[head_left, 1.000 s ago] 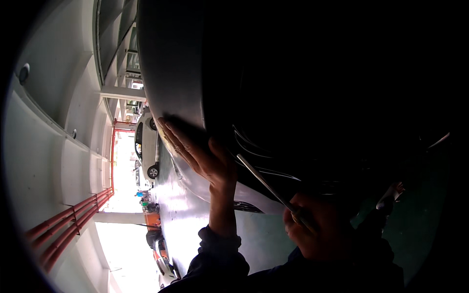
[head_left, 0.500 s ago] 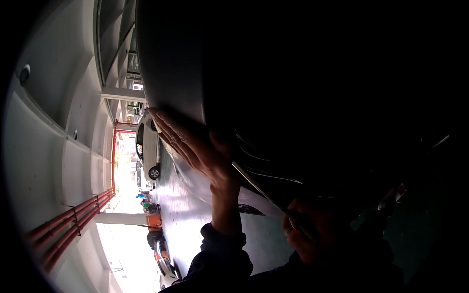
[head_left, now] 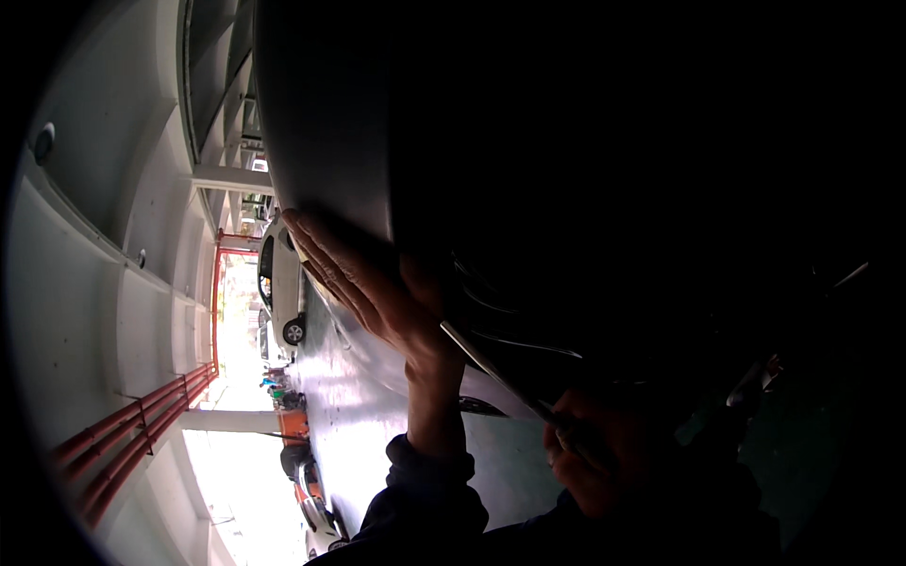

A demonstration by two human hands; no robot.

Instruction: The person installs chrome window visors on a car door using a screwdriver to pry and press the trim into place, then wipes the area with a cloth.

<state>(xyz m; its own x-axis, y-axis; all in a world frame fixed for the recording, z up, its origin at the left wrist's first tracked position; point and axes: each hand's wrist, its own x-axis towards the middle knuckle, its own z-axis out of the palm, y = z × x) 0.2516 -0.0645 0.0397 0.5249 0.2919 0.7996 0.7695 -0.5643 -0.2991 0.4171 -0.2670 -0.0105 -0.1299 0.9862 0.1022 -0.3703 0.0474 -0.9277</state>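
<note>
My left hand (head_left: 373,292) lies flat along a dark, smooth curved panel (head_left: 326,141), which looks like part of a car body. Its fingers are stretched out together, pointing up and left, and the thumb side is lost in shadow. My right hand (head_left: 585,462) is closed around a thin metal rod (head_left: 491,368), lower right of the left wrist. The rod slants up and left, its tip close to the left wrist; I cannot tell whether they touch. What the rod's handle end looks like is hidden in the dark grip.
Deep shadow covers most of the right side, with a few glinting curved edges (head_left: 528,341). Beyond the left hand lies a shiny floor (head_left: 344,415), with a white car (head_left: 281,283) parked farther off. Red pipes (head_left: 142,415) run along the pale structure at left.
The rod's tip has shifted slightly left and down. My left hand stays on the panel, and the background has slid a little left in the view.
</note>
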